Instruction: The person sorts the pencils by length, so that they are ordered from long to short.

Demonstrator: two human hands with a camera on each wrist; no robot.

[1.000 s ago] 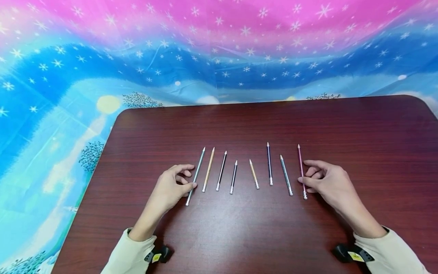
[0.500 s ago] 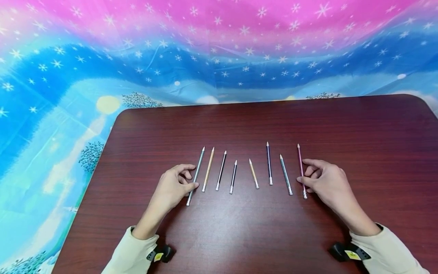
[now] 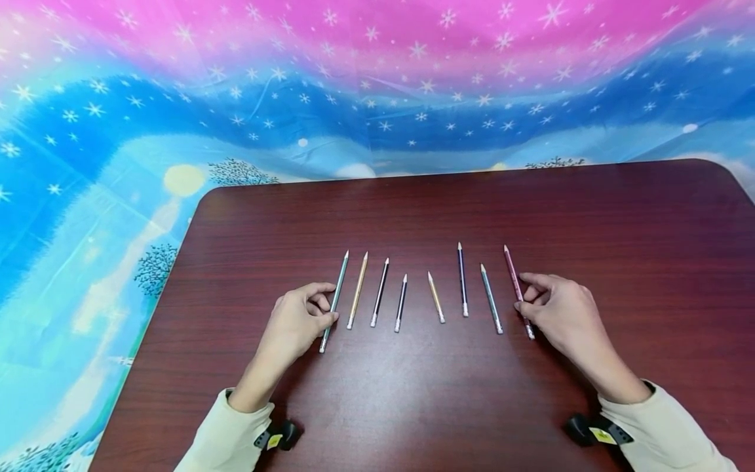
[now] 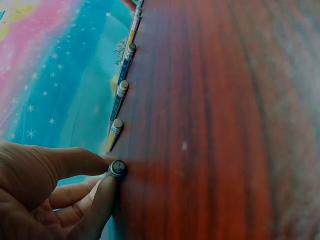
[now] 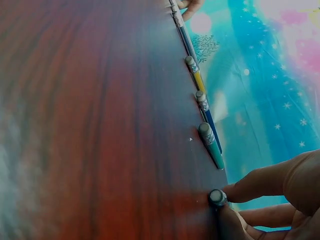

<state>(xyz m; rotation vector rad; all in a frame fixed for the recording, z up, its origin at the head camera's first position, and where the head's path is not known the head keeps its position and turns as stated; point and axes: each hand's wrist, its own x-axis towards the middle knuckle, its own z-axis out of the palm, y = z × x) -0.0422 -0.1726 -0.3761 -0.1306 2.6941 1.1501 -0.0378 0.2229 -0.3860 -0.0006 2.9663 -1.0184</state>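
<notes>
In the head view, my left hand (image 3: 297,321) pinches a teal pencil (image 3: 341,282) between thumb and fingers at the left end of a row. At the right end, my right hand (image 3: 560,311) pinches a pinkish-red pencil (image 3: 512,270), its sharpened tip leaning left. Both pencils lie on the table, tips pointing away. Close up in the left wrist view, thumb and finger press the sides of the teal pencil's eraser end (image 4: 117,168). The right wrist view has the red pencil's eraser end (image 5: 218,197) between finger and thumb.
Between the hands lie a long gold pencil (image 3: 358,288), a black pencil (image 3: 380,292), a short black pencil (image 3: 401,303), a short gold pencil (image 3: 436,297), a dark blue pencil (image 3: 463,278) and another teal pencil (image 3: 491,298). Behind the brown table (image 3: 413,400) hangs a snowflake-patterned cloth (image 3: 354,85).
The red pencil has turned in my right hand: its tip has swung left and its eraser end a little right. My left hand keeps hold of the teal pencil, nearly still.
</notes>
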